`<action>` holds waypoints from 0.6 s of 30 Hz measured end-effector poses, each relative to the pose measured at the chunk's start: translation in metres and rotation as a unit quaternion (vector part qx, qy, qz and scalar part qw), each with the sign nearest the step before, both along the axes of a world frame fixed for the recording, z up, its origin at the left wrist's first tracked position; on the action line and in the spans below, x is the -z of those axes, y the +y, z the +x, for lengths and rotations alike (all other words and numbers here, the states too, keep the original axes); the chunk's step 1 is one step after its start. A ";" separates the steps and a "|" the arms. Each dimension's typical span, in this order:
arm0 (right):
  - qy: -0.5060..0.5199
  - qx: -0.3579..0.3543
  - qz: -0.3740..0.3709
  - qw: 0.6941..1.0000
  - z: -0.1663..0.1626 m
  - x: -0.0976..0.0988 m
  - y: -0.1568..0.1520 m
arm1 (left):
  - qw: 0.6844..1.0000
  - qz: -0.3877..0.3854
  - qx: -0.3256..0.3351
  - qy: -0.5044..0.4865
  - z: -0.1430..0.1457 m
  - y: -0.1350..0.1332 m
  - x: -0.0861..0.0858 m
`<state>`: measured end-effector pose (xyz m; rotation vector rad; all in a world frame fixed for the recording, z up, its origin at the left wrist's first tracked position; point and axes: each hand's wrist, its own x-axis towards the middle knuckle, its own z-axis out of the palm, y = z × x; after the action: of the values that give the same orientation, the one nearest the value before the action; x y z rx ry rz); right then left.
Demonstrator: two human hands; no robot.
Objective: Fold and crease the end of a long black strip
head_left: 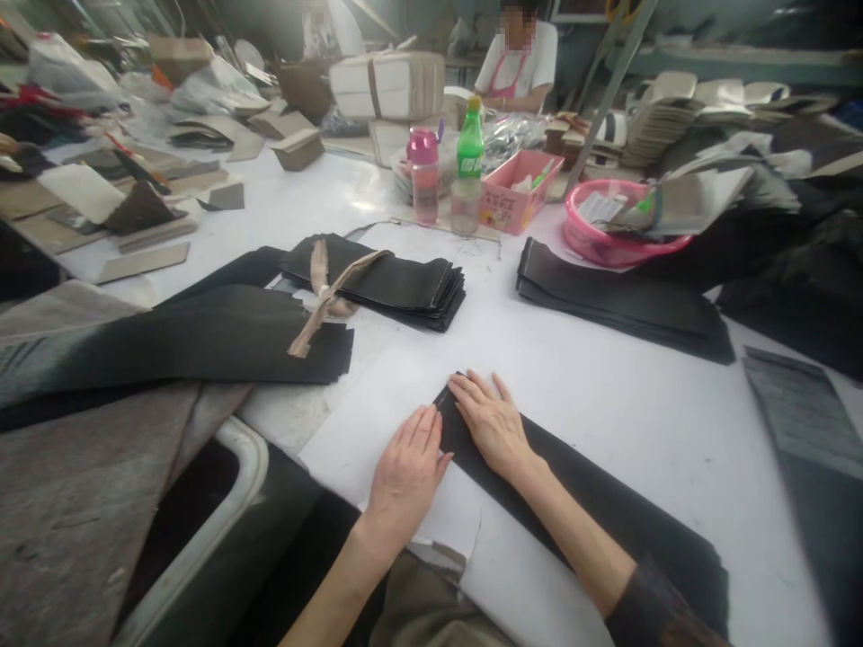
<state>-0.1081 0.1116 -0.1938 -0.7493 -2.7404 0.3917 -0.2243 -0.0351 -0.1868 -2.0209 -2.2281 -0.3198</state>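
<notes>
A long black strip of leather-like material [634, 503] lies slantwise on the white tabletop [418, 355] in front of me. My right hand [491, 427] rests flat over its far end with fingers spread. At the strip's left corner, my left hand [408, 463] lies with straight fingers, the tips touching the edge. Neither hand is wrapped around anything. Beyond them sits a bundle of black strips [397, 279], tied with a beige cloth band [343, 279]. More black strips [229, 337] spread to the left, and a low black stack [613, 301] lies to the right.
Farther back stand a pink-lidded bottle [424, 180], a green bottle [470, 144], a glass jar [467, 208], a pink box [516, 193] and a pink basket [607, 243]. Cardboard pieces [145, 261] litter the left. A person [519, 63] sits behind. A white curved rail [243, 467] is nearby.
</notes>
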 end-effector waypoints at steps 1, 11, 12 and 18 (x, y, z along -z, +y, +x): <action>0.000 0.002 0.000 1.000 -0.001 0.000 0.000 | 1.000 0.001 -0.006 0.001 0.000 -0.002 0.001; 0.000 0.005 0.004 1.000 -0.001 0.001 -0.001 | 0.998 0.004 -0.045 0.041 0.008 -0.017 0.003; -0.001 0.006 0.003 1.000 -0.001 0.000 -0.001 | 0.998 0.006 -0.049 0.046 0.010 -0.018 0.003; 0.002 0.003 0.001 1.000 0.000 0.001 0.000 | 0.997 0.042 -0.064 0.027 0.013 -0.026 0.005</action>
<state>-0.1076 0.1113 -0.1946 -0.7558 -2.7335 0.3882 -0.2114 -0.0612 -0.1917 -1.8129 -2.2590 -0.3339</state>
